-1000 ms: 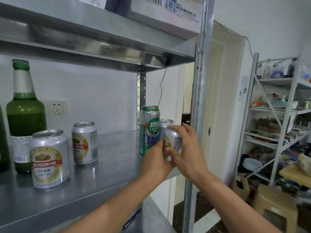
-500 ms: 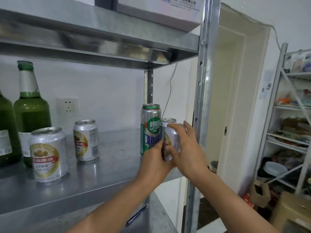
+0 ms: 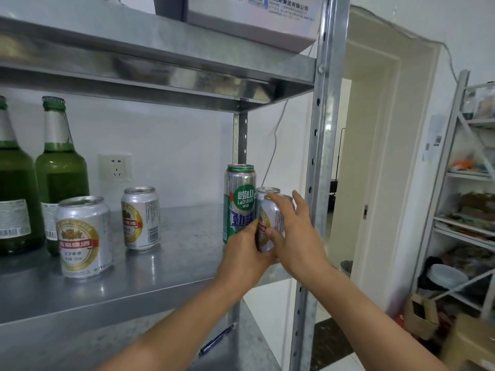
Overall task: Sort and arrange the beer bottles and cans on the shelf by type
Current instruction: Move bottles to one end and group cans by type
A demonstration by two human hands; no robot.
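Observation:
On the steel shelf (image 3: 174,266), at its right end, both my hands hold one short silver can (image 3: 268,220). My left hand (image 3: 245,254) grips its lower part. My right hand (image 3: 298,236) pinches it with the thumb on the front and the index finger over the rim, the other fingers spread. A second silver can (image 3: 263,190) stands just behind, next to a tall green can (image 3: 239,202). Further left stand two more silver cans (image 3: 83,236) (image 3: 140,218) and two green bottles (image 3: 63,170) (image 3: 16,199).
The upright shelf post (image 3: 318,156) stands right beside my right hand. A cardboard box (image 3: 254,17) sits on the shelf above. A pen (image 3: 217,341) lies on the lower shelf. A cluttered white rack (image 3: 468,215) stands at the right, past an open doorway.
My view has swung left, bringing a second green bottle into sight. The outer fingers of my right hand have spread away from the silver can; both hands stay on it.

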